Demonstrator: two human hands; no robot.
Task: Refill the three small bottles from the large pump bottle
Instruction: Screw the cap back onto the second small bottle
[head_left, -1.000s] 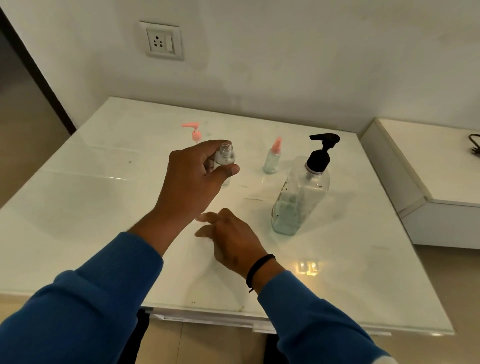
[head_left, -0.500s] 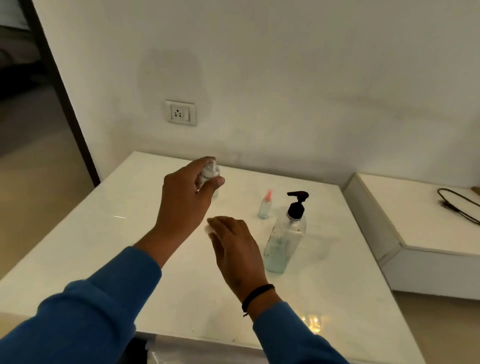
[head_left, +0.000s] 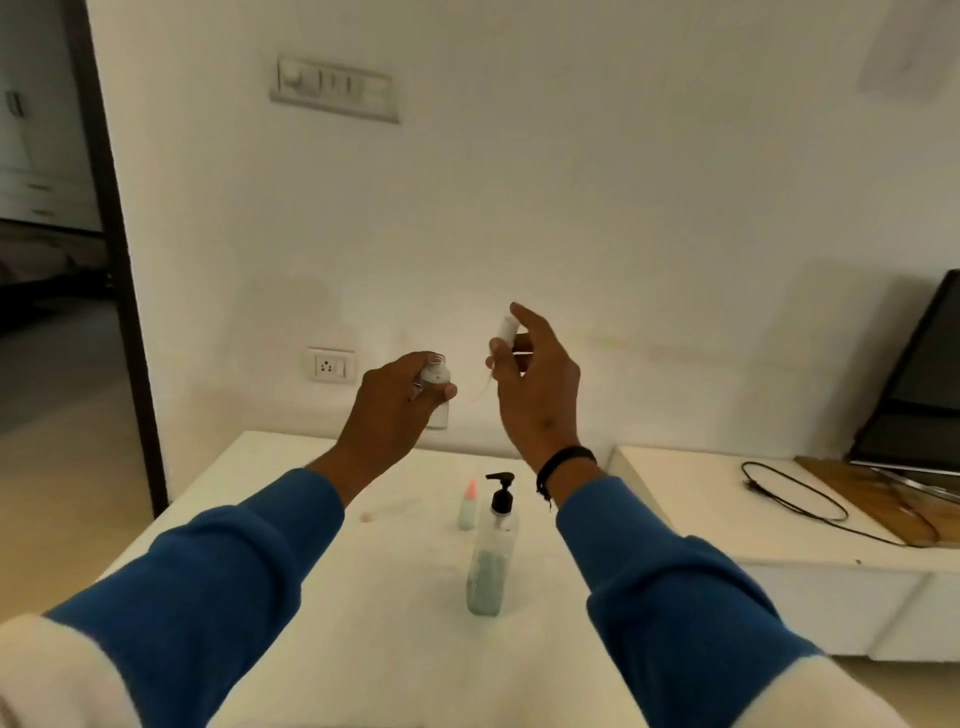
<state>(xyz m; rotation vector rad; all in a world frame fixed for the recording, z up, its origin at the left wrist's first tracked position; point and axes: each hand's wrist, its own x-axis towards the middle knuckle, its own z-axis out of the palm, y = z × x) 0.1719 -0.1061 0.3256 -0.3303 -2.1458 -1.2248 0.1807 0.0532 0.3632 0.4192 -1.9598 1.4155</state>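
Change: we have lifted both hands off the worktop to chest height | left hand grips open small bottle | right hand pinches its white cap | pump bottle and pink-capped bottle stand below | cap goes on next, we judge.

White wall, low white cabinet
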